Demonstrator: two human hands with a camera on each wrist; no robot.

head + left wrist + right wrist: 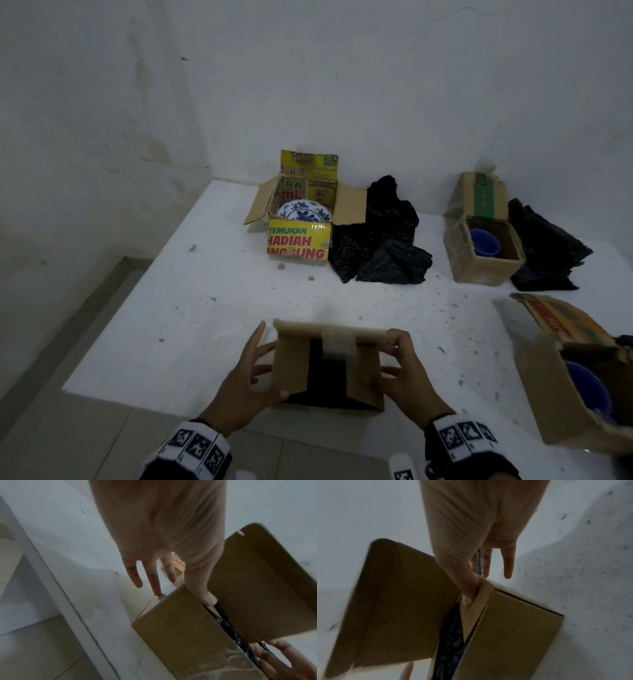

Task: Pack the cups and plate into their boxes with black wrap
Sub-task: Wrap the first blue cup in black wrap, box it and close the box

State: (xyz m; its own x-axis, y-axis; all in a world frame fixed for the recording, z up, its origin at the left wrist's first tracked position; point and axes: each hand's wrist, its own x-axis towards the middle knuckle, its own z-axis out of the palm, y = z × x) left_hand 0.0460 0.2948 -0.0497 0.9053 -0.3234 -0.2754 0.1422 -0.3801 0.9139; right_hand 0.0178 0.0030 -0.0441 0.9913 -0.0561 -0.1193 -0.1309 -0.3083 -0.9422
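A small brown box [294, 363] stands near the table's front edge with black wrap [329, 377] inside it; what the wrap covers is hidden. Its lid flap [370, 333] tilts over the opening. My left hand [270, 370] lies with straight fingers along the box's left side, thumb on the front left corner. My right hand [390, 356] touches the right side. In the left wrist view my left hand [171, 588] sets its thumb on the box [180, 622] rim beside the wrap [226, 627]. In the right wrist view my right hand [484, 585] presses its thumb on a side flap [476, 609].
At the back, a yellow box [298, 243] holds a blue-patterned plate [303, 212], loose black wrap [380, 240] beside it. A brown box [483, 270] with a blue cup [484, 243] and more wrap [544, 253] sit right. Another box [548, 387] with a blue cup [585, 390] stands near right.
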